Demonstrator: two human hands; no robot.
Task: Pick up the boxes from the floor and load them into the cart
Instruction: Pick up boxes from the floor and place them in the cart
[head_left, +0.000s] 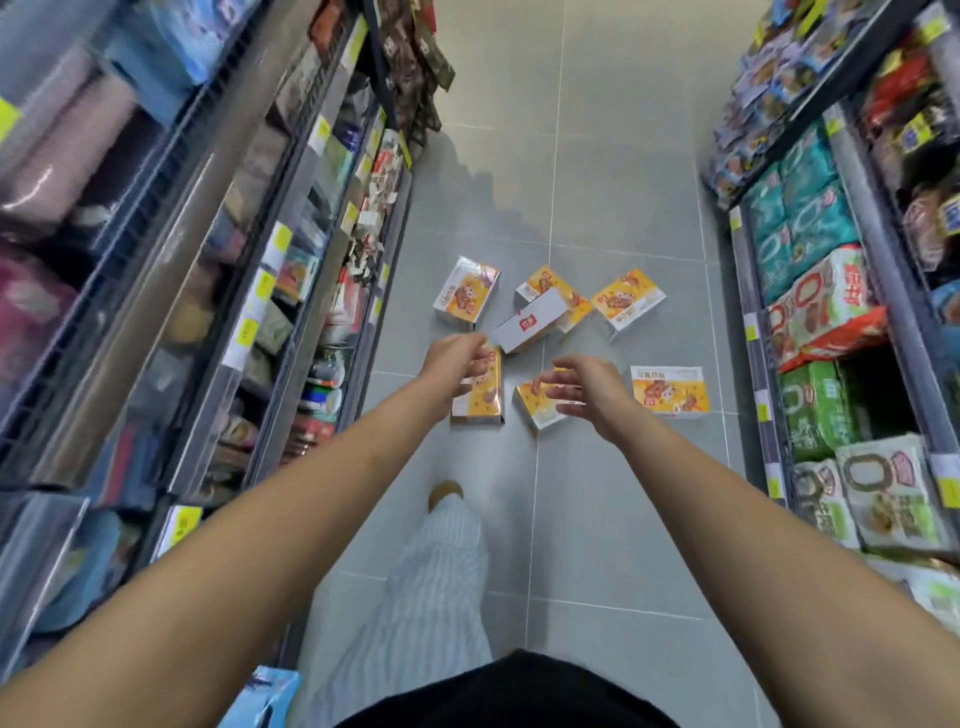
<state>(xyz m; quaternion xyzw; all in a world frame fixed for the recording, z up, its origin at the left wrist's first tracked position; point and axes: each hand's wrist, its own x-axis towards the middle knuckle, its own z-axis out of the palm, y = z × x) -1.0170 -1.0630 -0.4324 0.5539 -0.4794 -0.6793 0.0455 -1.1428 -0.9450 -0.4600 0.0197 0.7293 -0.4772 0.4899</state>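
Several yellow-and-white snack boxes lie scattered on the grey tiled floor of a shop aisle. One box (466, 291) lies at the far left, a white-faced box (530, 327) rests tilted on another in the middle, and one (626, 301) lies at the far right. My left hand (457, 364) hovers over a near box (485, 400), fingers loosely curled, holding nothing. My right hand (582, 387) reaches out with fingers spread above another near box (540, 408). A further box (670, 389) lies to the right. No cart is in view.
Stocked shelves line the aisle on the left (322, 260) and right (810, 312). My leg in striped trousers (436, 571) steps forward on the floor (597, 519). A blue bag (265, 696) shows at the bottom left.
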